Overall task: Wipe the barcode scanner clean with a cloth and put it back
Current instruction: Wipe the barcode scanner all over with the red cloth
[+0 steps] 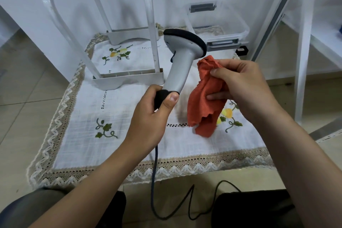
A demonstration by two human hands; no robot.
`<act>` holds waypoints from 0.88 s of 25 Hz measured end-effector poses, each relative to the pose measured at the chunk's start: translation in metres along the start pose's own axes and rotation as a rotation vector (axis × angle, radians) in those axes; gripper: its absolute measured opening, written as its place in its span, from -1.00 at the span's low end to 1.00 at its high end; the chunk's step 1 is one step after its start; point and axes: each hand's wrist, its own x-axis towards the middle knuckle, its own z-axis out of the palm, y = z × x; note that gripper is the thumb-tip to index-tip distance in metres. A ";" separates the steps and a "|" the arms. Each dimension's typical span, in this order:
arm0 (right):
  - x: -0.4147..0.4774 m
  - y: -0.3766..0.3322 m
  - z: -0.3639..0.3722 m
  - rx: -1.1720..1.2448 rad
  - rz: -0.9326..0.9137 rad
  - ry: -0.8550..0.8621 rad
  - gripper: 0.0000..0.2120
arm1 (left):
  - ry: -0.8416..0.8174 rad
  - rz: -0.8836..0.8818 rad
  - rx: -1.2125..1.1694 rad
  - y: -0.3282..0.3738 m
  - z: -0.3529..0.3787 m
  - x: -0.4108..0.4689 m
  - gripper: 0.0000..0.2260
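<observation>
We grip the scanner [182, 57] by its handle in our left hand [149, 116], above the counter [129, 146], our right hand [246, 83] pinching the cloth [205, 98] at its 3 o'clock; wiping looks unfinished, the return not yet done.

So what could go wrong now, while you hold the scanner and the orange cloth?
The left hand grips only the black bottom end of the barcode scanner, so its head could tip or slip out during wiping. Its cable hangs off the table edge and loops on the floor; a snag might yank it. The head is also near the white stand's post and could bump it.
</observation>
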 end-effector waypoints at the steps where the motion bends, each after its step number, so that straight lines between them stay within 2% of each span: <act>1: 0.000 0.000 0.000 0.024 0.014 0.004 -0.83 | 0.016 0.044 0.058 -0.001 0.000 -0.001 -0.78; 4: 0.000 -0.001 -0.001 0.103 0.032 0.020 -0.89 | 0.070 0.135 0.186 -0.003 0.000 -0.003 -0.80; 8: -0.002 0.000 0.002 0.180 0.055 -0.016 -0.81 | 0.091 0.228 0.323 -0.009 -0.002 -0.002 -0.78; 13: -0.003 0.001 0.005 0.258 0.079 -0.056 -0.73 | 0.074 0.279 0.368 -0.012 -0.002 -0.002 -0.73; 17: -0.001 0.004 0.006 0.342 0.080 -0.124 -0.65 | -0.037 0.153 0.271 -0.008 -0.001 -0.003 -0.69; 22: 0.004 0.008 0.011 0.437 0.092 -0.168 -0.61 | -0.070 0.038 0.206 -0.003 -0.001 -0.002 -0.67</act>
